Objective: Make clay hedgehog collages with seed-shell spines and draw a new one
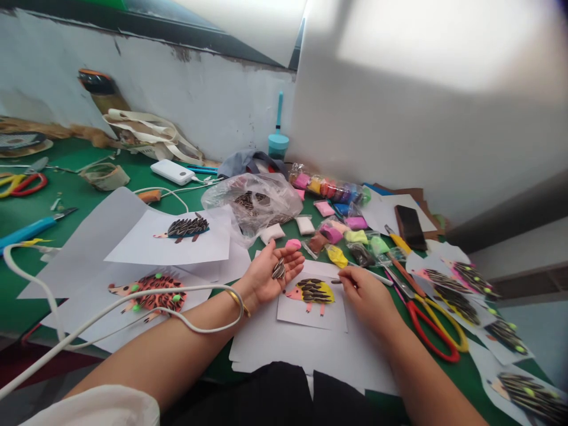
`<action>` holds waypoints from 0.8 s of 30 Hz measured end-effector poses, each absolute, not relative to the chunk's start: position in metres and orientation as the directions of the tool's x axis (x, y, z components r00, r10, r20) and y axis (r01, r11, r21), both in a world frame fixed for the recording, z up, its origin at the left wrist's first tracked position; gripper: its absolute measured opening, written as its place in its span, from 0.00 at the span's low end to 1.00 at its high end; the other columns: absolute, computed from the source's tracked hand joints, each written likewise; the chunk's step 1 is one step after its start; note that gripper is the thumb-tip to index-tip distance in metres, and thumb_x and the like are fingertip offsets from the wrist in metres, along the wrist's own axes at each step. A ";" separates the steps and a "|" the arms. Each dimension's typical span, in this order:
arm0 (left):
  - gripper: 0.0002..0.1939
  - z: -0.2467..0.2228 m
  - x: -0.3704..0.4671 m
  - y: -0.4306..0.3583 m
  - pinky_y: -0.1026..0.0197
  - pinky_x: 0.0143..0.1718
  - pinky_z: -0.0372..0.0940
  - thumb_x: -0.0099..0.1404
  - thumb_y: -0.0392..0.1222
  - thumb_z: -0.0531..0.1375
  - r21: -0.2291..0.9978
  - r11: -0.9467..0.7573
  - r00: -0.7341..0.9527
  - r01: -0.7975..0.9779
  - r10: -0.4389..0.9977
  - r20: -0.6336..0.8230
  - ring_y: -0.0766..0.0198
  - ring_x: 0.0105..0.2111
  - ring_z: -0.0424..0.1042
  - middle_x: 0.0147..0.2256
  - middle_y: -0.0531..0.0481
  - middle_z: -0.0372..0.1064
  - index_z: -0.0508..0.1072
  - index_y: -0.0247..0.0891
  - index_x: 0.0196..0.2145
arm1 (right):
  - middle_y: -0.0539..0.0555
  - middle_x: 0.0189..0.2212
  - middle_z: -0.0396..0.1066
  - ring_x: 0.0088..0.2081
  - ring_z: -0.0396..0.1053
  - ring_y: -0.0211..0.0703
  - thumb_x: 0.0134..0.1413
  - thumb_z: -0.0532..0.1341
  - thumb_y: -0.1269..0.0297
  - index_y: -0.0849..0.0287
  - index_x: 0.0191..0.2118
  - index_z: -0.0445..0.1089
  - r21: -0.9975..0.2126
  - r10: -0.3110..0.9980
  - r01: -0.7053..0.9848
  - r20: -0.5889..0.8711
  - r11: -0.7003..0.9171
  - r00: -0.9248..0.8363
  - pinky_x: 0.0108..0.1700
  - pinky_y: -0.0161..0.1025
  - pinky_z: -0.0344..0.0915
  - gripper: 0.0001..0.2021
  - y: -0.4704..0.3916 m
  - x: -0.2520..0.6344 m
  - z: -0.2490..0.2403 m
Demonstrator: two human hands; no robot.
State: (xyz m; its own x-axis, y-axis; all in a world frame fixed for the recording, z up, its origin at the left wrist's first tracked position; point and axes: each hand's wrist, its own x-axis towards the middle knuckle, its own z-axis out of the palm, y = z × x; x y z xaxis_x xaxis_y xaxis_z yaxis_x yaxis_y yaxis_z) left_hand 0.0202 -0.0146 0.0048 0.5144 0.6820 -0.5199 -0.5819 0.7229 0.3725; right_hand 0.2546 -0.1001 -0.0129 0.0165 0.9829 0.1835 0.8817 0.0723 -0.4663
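My left hand (276, 273) lies palm up, fingers loosely curled, with a few striped sunflower seeds (278, 269) resting in it. Between the thumb and fingers of my right hand (361, 290) is a single sunflower seed (337, 281), just off the right edge of a hedgehog picture. That hedgehog (316, 291) has a pink face and feet and a yellow back partly covered with rows of seeds. It is on a small white sheet (295, 316) on top of larger paper, between my two hands. A pink clay lump (293, 244) shows just beyond my left fingertips.
A plastic bag of seeds (252, 203) and several clay packets (336, 256) lie beyond my hands. Scissors (432, 331) are right of my right forearm, near more hedgehog pictures (457, 305). A white cable (177, 291) crosses my left forearm. Another seed hedgehog (188, 226) lies left.
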 end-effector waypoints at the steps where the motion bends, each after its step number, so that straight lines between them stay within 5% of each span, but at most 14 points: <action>1: 0.21 0.004 0.020 -0.015 0.66 0.25 0.70 0.71 0.53 0.49 0.376 0.728 0.522 -0.573 0.678 -0.517 0.64 0.30 0.74 0.33 0.41 0.70 0.71 0.31 0.38 | 0.54 0.36 0.74 0.37 0.71 0.47 0.60 0.53 0.64 0.55 0.37 0.70 -0.475 0.978 0.877 0.208 0.072 0.033 0.38 0.42 0.65 0.08 -0.100 0.255 -0.013; 3: 0.14 0.003 0.019 -0.017 0.74 0.14 0.55 0.69 0.48 0.55 0.430 0.735 0.549 -0.524 0.677 -0.490 0.74 0.19 0.64 0.26 0.51 0.64 0.70 0.32 0.36 | 0.55 0.35 0.74 0.37 0.71 0.47 0.61 0.53 0.64 0.55 0.38 0.69 -0.511 0.965 0.854 0.257 0.092 0.050 0.39 0.42 0.66 0.08 -0.102 0.251 -0.009; 6: 0.07 0.005 0.020 -0.026 0.74 0.13 0.40 0.62 0.42 0.63 0.657 0.652 0.588 -0.378 0.718 -0.373 0.78 0.13 0.48 0.18 0.61 0.50 0.71 0.35 0.33 | 0.55 0.34 0.72 0.36 0.70 0.46 0.62 0.53 0.64 0.55 0.38 0.67 -0.561 0.941 0.809 0.337 0.174 0.032 0.38 0.41 0.66 0.07 -0.107 0.235 0.004; 11: 0.09 0.015 0.023 -0.045 0.69 0.21 0.53 0.55 0.41 0.68 0.976 0.190 0.620 -0.108 0.780 -0.083 0.74 0.17 0.54 0.17 0.59 0.56 0.76 0.35 0.33 | 0.53 0.33 0.71 0.35 0.69 0.44 0.64 0.53 0.66 0.54 0.38 0.66 -0.584 0.901 0.732 0.423 0.351 -0.094 0.38 0.40 0.65 0.06 -0.112 0.203 0.027; 15: 0.08 0.016 0.023 -0.047 0.66 0.26 0.59 0.59 0.43 0.65 0.996 0.077 0.640 -0.036 0.767 -0.036 0.69 0.21 0.62 0.21 0.53 0.65 0.76 0.35 0.29 | 0.53 0.33 0.71 0.34 0.69 0.43 0.64 0.53 0.65 0.54 0.37 0.66 -0.591 0.896 0.709 0.423 0.386 -0.135 0.37 0.40 0.65 0.06 -0.108 0.195 0.032; 19: 0.07 0.006 0.021 -0.042 0.65 0.26 0.59 0.57 0.44 0.66 0.998 -0.029 0.558 0.048 0.830 -0.003 0.69 0.19 0.58 0.18 0.55 0.61 0.78 0.38 0.29 | 0.52 0.32 0.71 0.33 0.67 0.43 0.62 0.56 0.64 0.55 0.37 0.68 -0.634 0.944 0.707 0.292 0.313 -0.156 0.35 0.38 0.63 0.05 -0.107 0.202 0.031; 24: 0.05 -0.001 0.023 -0.039 0.64 0.32 0.62 0.60 0.40 0.62 0.972 -0.190 0.610 0.137 0.790 0.069 0.68 0.21 0.62 0.22 0.53 0.69 0.79 0.39 0.30 | 0.51 0.29 0.70 0.32 0.66 0.42 0.61 0.55 0.64 0.55 0.33 0.68 -0.656 0.975 0.724 0.189 0.213 -0.115 0.34 0.38 0.62 0.07 -0.110 0.222 0.021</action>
